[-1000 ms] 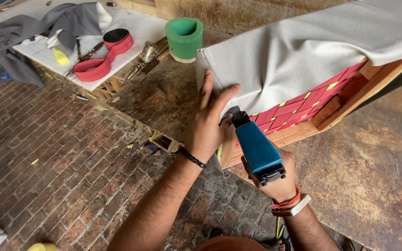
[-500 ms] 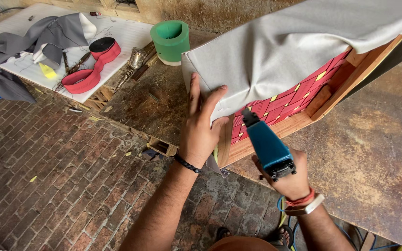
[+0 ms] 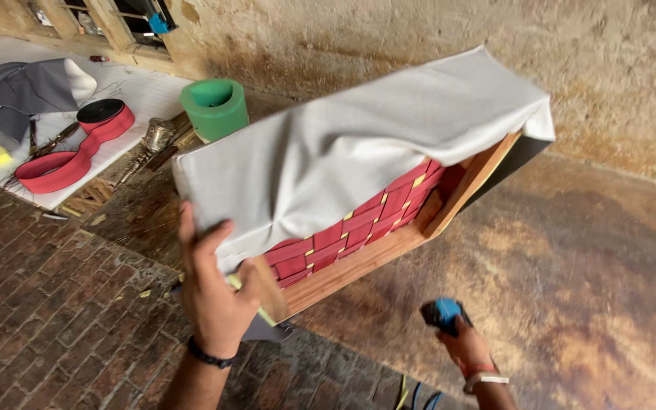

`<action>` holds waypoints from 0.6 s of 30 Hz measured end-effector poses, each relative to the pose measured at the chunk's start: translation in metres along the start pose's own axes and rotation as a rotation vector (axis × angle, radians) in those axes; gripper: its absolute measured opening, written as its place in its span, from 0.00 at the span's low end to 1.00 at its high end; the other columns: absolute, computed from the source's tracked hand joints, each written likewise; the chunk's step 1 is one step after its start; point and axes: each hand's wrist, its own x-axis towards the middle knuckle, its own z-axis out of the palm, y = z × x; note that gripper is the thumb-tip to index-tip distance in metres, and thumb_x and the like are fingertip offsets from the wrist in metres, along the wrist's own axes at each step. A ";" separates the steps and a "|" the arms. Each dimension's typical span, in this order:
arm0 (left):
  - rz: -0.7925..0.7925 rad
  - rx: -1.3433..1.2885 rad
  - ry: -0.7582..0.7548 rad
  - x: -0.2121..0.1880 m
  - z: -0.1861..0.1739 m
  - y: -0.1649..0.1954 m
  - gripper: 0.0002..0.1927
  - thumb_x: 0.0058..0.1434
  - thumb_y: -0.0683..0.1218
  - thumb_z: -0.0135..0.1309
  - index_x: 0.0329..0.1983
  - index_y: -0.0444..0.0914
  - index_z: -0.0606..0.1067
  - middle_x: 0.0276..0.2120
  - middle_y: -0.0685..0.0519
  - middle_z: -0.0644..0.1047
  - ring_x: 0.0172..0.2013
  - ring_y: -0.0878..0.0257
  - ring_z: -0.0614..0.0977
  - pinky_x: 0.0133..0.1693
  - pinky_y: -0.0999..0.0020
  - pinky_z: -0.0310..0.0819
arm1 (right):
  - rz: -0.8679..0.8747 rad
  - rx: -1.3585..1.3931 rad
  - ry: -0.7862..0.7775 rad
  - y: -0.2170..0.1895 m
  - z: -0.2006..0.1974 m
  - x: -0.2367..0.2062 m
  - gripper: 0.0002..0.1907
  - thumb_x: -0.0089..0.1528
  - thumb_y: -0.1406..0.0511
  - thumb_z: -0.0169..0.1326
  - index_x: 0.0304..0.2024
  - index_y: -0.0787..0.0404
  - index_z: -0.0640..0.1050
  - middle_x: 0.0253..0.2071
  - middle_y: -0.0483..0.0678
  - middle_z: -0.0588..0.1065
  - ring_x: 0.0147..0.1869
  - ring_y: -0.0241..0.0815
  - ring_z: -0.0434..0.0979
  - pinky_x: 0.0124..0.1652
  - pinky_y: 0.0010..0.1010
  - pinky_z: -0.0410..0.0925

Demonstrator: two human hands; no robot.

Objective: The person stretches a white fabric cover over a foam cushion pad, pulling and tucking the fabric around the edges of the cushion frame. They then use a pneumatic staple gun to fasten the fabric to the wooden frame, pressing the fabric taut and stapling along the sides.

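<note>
Fingers point(image 3: 191, 235) gripping grey fabric point(image 3: 358, 144), stapler point(image 3: 443, 313) aside

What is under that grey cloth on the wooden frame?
Under the grey cloth, red webbing woven with yellow strips spans the wooden frame. The cloth hides the upper part of the webbing.

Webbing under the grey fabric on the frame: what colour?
Red webbing with small yellow marks, seen in the head view.

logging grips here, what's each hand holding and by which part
Left hand grips the fabric-covered wooden frame at its lower corner. Right hand holds the blue power tool by its handle.
</note>
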 end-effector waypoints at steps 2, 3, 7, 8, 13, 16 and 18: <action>-0.029 0.044 0.042 0.002 0.008 0.003 0.31 0.54 0.35 0.56 0.61 0.33 0.62 0.75 0.30 0.54 0.70 0.34 0.69 0.63 0.51 0.76 | 0.054 -0.018 -0.045 0.033 0.007 0.017 0.41 0.54 0.51 0.65 0.65 0.61 0.69 0.43 0.61 0.82 0.47 0.58 0.84 0.46 0.43 0.74; -0.044 0.065 0.051 0.003 0.011 0.004 0.31 0.54 0.35 0.56 0.61 0.34 0.62 0.75 0.30 0.55 0.70 0.34 0.69 0.63 0.52 0.76 | 0.102 0.007 -0.070 0.043 0.011 0.022 0.48 0.52 0.52 0.66 0.71 0.59 0.64 0.42 0.60 0.83 0.46 0.55 0.86 0.46 0.42 0.75; -0.106 0.125 0.076 0.005 0.019 0.004 0.30 0.54 0.35 0.55 0.60 0.34 0.62 0.74 0.30 0.57 0.70 0.36 0.70 0.60 0.55 0.77 | 0.144 -0.108 -0.238 0.033 0.001 0.031 0.44 0.51 0.52 0.69 0.67 0.53 0.68 0.49 0.55 0.83 0.52 0.50 0.83 0.51 0.40 0.75; -0.121 0.128 0.085 0.005 0.021 0.005 0.30 0.54 0.34 0.54 0.60 0.34 0.63 0.74 0.30 0.58 0.70 0.37 0.71 0.59 0.55 0.77 | 0.090 -0.191 -0.220 0.022 -0.010 0.026 0.37 0.53 0.51 0.67 0.63 0.51 0.74 0.50 0.54 0.82 0.54 0.51 0.82 0.53 0.40 0.74; -0.146 0.136 0.141 0.002 0.029 0.005 0.30 0.54 0.32 0.54 0.60 0.36 0.63 0.74 0.30 0.59 0.70 0.39 0.72 0.59 0.57 0.79 | -0.591 0.107 0.233 -0.123 -0.116 0.030 0.15 0.59 0.61 0.63 0.48 0.56 0.81 0.46 0.52 0.82 0.47 0.44 0.83 0.46 0.32 0.76; -0.129 0.135 0.140 0.004 0.033 0.001 0.31 0.54 0.32 0.55 0.61 0.36 0.61 0.74 0.29 0.57 0.70 0.37 0.71 0.60 0.56 0.81 | -1.105 0.476 0.502 -0.228 -0.200 0.018 0.02 0.65 0.69 0.61 0.40 0.57 0.80 0.42 0.47 0.83 0.43 0.38 0.84 0.43 0.27 0.77; -0.118 0.142 0.133 0.006 0.032 -0.002 0.32 0.54 0.32 0.56 0.61 0.36 0.61 0.74 0.29 0.57 0.69 0.36 0.71 0.59 0.56 0.82 | -1.391 0.386 0.657 -0.287 -0.244 -0.002 0.05 0.62 0.72 0.60 0.41 0.59 0.81 0.44 0.48 0.81 0.49 0.42 0.82 0.51 0.33 0.75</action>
